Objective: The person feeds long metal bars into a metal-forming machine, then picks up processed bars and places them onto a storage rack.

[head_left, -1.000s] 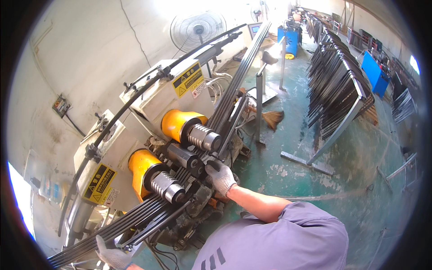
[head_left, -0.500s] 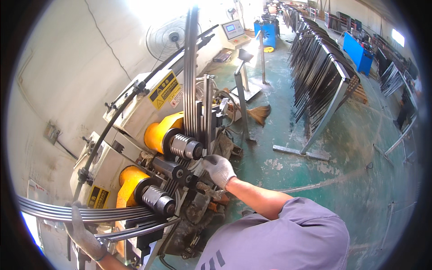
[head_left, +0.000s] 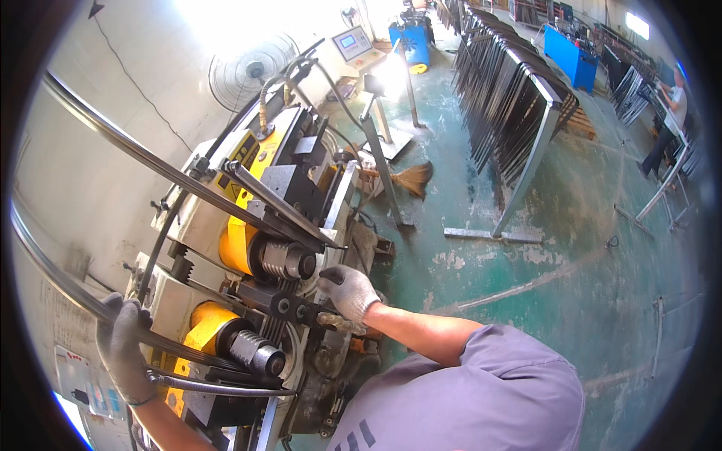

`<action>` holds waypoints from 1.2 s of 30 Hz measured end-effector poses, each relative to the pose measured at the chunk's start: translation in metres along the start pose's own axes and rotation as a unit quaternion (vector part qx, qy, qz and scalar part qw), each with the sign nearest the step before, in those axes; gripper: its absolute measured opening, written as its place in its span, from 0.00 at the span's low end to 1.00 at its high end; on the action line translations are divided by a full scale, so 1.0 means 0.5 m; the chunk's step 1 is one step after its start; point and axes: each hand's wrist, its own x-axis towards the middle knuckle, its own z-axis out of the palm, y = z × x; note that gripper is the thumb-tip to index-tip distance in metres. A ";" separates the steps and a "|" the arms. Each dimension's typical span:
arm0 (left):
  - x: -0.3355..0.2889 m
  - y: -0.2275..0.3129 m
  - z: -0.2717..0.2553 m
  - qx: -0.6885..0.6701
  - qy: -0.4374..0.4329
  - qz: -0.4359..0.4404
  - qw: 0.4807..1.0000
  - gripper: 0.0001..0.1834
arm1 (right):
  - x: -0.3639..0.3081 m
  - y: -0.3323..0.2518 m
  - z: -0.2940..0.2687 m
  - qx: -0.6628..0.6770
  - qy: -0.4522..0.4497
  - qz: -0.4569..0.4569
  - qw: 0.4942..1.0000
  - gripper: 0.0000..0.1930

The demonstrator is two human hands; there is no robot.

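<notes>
Gloved, my left hand [head_left: 126,349] is wrapped round a bundle of long metal tubes [head_left: 60,278] left of the bending machine [head_left: 274,161]. The tubes run into the machine beside the near ribbed roller [head_left: 256,347]. A shorter bar [head_left: 218,387] slants below them. Over the far yellow arm [head_left: 237,240], a second length of tubes [head_left: 150,165] slopes from upper left down to the far ribbed roller [head_left: 289,259]. My right hand [head_left: 348,293], also gloved, is close to that roller's right end with its fingers curled. Anything inside those fingers is hidden.
Past the machine stand a fan [head_left: 252,71], a control panel [head_left: 353,43] and a broom [head_left: 414,179]. A rack [head_left: 526,150] carries many dark bent frames on the right. Farther off are blue machines [head_left: 569,56] and another person [head_left: 673,113].
The far tubes have swung from upright to a slant toward the left, along with the machine's far arm. My left hand has closed round the near tubes. The view has shifted slightly.
</notes>
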 end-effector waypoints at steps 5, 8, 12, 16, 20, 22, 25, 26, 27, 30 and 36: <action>0.017 0.000 -0.018 -0.033 -0.012 -0.004 0.999 0.22 | -0.004 0.057 0.033 -0.013 -0.063 0.050 0.997 0.20; 0.004 0.019 0.025 -0.048 0.050 0.027 0.997 0.22 | 0.008 0.059 0.055 0.003 -0.070 0.070 0.995 0.20; 0.019 0.022 0.010 -0.007 0.046 0.063 0.997 0.21 | 0.034 0.042 0.082 0.146 -0.069 0.112 0.980 0.18; 0.041 -0.025 -0.014 0.043 0.074 0.078 0.993 0.26 | 0.080 0.118 0.142 0.120 -0.044 0.004 0.992 0.18; 0.025 0.004 -0.049 0.157 0.069 0.068 0.983 0.23 | 0.062 0.070 0.158 0.173 -0.092 0.028 0.980 0.15; 0.079 -0.046 -0.068 0.295 0.071 0.106 0.947 0.17 | 0.070 0.063 0.133 0.203 -0.086 0.036 0.975 0.15; 0.080 -0.049 -0.059 0.349 0.049 0.207 0.913 0.14 | 0.084 0.071 0.125 0.184 -0.069 0.010 0.981 0.14; 0.080 -0.043 -0.048 0.333 0.042 0.222 0.915 0.13 | 0.114 0.098 0.140 0.187 -0.061 -0.010 0.980 0.14; 0.079 -0.041 -0.049 0.321 0.039 0.233 0.917 0.13 | 0.122 0.098 0.149 0.190 -0.061 -0.027 0.980 0.14; 0.073 -0.041 -0.046 0.285 0.029 0.262 0.921 0.11 | 0.142 0.116 0.146 0.095 -0.056 -0.047 0.993 0.14; 0.026 -0.026 -0.035 0.078 0.074 0.101 0.989 0.26 | 0.121 0.085 0.170 0.197 -0.073 0.011 0.978 0.20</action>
